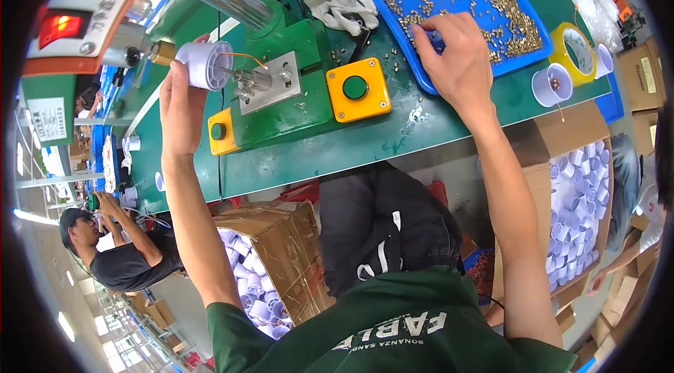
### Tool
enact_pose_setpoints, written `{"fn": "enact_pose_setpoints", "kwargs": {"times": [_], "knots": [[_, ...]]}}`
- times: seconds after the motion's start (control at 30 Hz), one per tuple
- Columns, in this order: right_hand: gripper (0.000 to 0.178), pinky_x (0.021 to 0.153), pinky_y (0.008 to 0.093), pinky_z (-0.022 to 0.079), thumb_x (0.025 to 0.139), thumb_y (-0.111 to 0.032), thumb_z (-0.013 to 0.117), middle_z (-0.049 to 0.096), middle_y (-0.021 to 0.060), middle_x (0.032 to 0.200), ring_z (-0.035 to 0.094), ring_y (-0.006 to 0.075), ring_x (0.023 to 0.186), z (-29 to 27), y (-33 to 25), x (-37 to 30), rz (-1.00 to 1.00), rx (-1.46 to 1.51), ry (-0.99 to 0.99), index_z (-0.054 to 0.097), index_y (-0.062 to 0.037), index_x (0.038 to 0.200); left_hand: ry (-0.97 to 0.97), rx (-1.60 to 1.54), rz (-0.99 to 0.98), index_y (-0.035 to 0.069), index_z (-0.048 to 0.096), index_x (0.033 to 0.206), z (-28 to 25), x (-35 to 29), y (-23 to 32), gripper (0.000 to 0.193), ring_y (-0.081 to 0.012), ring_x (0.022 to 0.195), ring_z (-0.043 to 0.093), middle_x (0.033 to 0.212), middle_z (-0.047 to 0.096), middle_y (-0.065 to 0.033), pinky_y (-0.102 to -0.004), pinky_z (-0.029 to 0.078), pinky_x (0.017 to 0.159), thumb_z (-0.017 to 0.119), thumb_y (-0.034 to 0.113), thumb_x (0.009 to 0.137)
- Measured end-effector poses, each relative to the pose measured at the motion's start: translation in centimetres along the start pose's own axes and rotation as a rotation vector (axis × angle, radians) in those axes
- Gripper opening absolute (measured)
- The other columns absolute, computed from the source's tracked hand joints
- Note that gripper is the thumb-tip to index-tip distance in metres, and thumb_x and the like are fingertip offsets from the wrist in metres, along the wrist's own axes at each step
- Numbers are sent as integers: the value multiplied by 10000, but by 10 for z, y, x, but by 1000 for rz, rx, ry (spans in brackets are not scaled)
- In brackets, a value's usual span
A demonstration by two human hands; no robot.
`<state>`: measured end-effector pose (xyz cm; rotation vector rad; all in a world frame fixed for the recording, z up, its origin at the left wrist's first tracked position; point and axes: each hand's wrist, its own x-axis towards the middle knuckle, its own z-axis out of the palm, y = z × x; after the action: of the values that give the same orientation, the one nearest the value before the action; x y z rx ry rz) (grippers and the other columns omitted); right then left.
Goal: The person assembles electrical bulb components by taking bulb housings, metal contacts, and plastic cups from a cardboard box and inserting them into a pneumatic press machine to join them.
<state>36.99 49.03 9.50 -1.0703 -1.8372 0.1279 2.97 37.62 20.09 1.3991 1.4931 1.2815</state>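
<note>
My left hand (184, 110) grips a white plastic cup-shaped part (203, 66) with thumb and fingers. The part is tilted on its side between the press head and the metal fixture (254, 84) on the green press base. A thin orange wire (242, 56) comes out of its open end. My right hand (456, 57) is over the near left part of a blue tray (419, 75) of small brass fittings (516, 18). Its fingers are curled in toward the thumb, and whatever they may hold is hidden.
Two yellow boxes with green buttons (358, 89) (222, 132) flank the fixture. A white glove (337, 2) lies behind. At right are yellow tape (572, 54) and a white cup (552, 85). Cartons (277, 250) (537, 187) of white parts stand below. A co-worker (130, 254) works at left.
</note>
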Motion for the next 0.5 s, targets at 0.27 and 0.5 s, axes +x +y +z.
{"fn": "enact_pose_setpoints", "kwargs": {"times": [0.27, 0.5], "knots": [[147, 694, 430, 500, 812, -157, 696, 664, 129, 785, 603, 320, 803, 3, 9, -3, -53, -23, 54, 678, -13, 793, 115, -71, -76, 7, 445, 1364, 12, 6, 4, 646, -243, 1223, 547, 1395, 504, -161, -393, 412, 1057, 369, 544, 1013], [135, 716, 430, 492, 824, -117, 661, 624, 169, 780, 594, 337, 814, -15, -10, 3, 39, 9, -39, 656, 12, 783, 134, -35, -50, -19, 437, 1370, 10, 6, 7, 653, -239, 1216, 542, 1375, 516, -148, -386, 398, 1053, 387, 527, 1015]]}}
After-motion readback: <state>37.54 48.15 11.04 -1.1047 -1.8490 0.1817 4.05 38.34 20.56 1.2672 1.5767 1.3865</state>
